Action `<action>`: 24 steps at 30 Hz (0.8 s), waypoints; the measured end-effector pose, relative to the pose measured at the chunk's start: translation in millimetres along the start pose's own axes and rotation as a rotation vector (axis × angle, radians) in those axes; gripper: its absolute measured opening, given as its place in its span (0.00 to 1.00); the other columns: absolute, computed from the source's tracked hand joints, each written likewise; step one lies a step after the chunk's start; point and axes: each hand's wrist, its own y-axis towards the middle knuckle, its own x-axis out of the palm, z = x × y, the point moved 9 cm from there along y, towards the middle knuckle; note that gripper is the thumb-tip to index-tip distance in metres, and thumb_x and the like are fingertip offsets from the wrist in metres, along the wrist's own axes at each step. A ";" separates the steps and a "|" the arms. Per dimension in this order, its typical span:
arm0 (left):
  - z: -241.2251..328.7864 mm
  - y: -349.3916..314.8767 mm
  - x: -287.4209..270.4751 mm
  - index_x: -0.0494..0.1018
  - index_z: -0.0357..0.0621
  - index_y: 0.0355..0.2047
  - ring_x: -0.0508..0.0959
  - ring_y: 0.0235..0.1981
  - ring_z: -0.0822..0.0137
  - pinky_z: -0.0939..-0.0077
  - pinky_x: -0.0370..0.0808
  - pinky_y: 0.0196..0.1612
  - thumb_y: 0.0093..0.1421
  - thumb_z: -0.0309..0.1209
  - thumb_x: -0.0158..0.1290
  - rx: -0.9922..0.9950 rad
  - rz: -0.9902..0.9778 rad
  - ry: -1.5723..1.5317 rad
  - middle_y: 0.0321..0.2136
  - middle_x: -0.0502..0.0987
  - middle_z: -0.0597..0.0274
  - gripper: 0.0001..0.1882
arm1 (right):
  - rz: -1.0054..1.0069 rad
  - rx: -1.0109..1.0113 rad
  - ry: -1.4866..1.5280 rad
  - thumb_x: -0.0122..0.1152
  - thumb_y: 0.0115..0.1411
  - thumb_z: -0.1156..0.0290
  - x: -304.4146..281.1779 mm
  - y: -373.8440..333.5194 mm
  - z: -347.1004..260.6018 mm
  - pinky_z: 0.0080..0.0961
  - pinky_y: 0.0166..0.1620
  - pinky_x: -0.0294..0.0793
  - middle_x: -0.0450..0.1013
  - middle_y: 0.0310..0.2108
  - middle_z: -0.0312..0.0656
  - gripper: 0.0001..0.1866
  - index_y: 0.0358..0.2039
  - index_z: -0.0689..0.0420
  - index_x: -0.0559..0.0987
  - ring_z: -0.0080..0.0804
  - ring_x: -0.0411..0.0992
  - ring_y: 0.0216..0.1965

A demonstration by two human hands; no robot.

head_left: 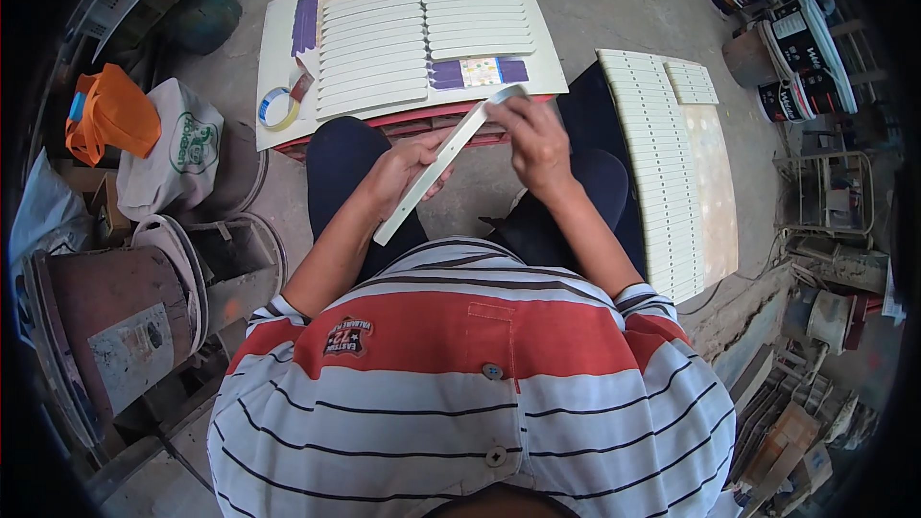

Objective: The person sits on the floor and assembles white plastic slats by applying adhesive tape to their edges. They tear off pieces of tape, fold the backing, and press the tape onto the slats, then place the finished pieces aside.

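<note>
A narrow cream slat [411, 205] with small holes along it is held at a slant above my lap. My left hand [401, 171] wraps round its middle, fingers closed. At the upper far end, my right hand [537, 142] has its fingers bent in against the slat, slightly blurred. A small grey curved piece [507, 94] shows at that end by the right fingertips; I cannot make out what it is. In front, rows of similar cream slats [374, 48] lie on a pale board [539, 29]. A tape roll [278, 109] rests at the board's near left corner.
To the right, a long row of holed cream slats [652, 173] lies on a panel [715, 201]. An orange bag [120, 113], a white bag [171, 149] and a brown drum [120, 312] stand left. Paint buckets [801, 48] are at the far right.
</note>
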 end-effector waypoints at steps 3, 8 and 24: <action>4.6 -1.7 7.9 0.52 0.42 0.63 0.66 0.20 0.77 0.86 0.64 0.22 0.54 0.30 0.36 0.020 -0.066 0.014 0.24 0.69 0.65 0.33 | 0.052 -0.046 0.065 0.53 0.40 0.88 -8.1 3.5 -4.2 0.31 0.38 0.71 0.72 0.38 0.42 0.25 0.41 0.55 0.78 0.40 0.70 0.35; 4.6 0.2 12.3 0.52 0.39 0.62 0.66 0.17 0.76 0.86 0.65 0.20 0.54 0.32 0.37 0.016 -0.050 -0.024 0.23 0.70 0.63 0.33 | 0.036 -0.048 0.034 0.53 0.40 0.88 -9.0 3.6 -7.7 0.30 0.39 0.72 0.74 0.38 0.42 0.25 0.40 0.54 0.79 0.39 0.72 0.36; 6.7 4.2 15.0 0.52 0.38 0.62 0.66 0.14 0.76 0.86 0.64 0.17 0.55 0.33 0.37 0.018 -0.047 -0.024 0.21 0.70 0.61 0.32 | 0.062 -0.064 0.064 0.55 0.41 0.88 -18.5 8.0 -7.6 0.30 0.39 0.72 0.73 0.37 0.41 0.22 0.38 0.54 0.80 0.39 0.72 0.37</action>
